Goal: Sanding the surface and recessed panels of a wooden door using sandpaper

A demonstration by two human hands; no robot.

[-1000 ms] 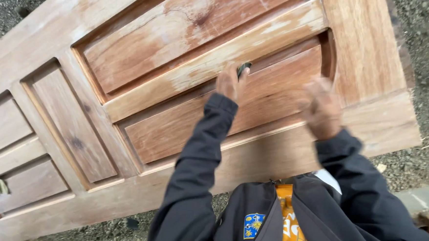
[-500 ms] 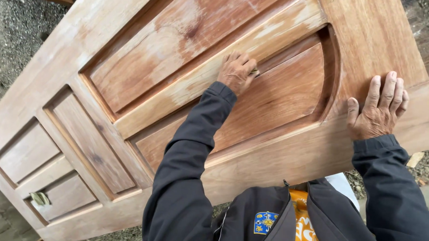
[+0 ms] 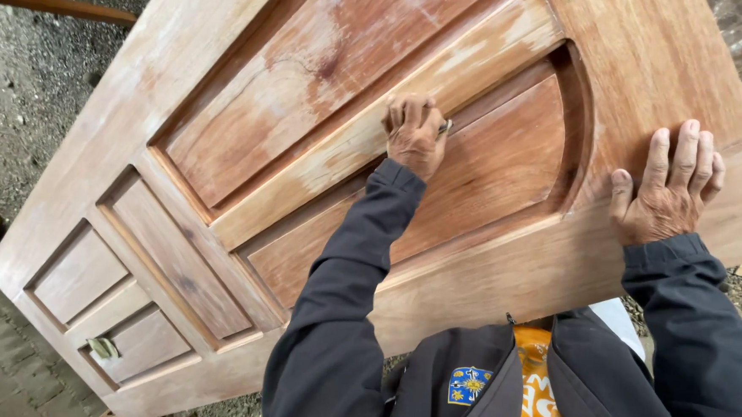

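Left hand: the left hand [image 3: 415, 135] is curled shut around a small sanding piece [image 3: 445, 128], of which only a grey corner shows beside the knuckles at upper centre of the frame; it is pressed to the moulded edge where the diagonal rail [image 3: 375, 128] meets the arched panel [image 3: 491, 172].
Right hand: the right hand [image 3: 666, 190] is laid flat and open, fingers spread, on the door's outer stile at the right of the frame; nothing is held in it.
Change over the last second: the right hand, blurred and in the air a second ago, is now planted and at rest; the left hand has been shifted only slightly along the same moulding.
Meaning: the door [image 3: 226, 65] appears to be steadied by the right hand while the moulding is rubbed by the left, so the work is judged to be in mid-stroke on this one edge.
Door: an unfinished panelled wooden door is seen tilted across the whole frame, pale dusty patches on the rail and upper panel.
Lower left: a small object, possibly a folded scrap of abrasive paper [image 3: 103, 348], is lodged in a small panel.
Ground: gravel [image 3: 39, 89] is seen at upper left.
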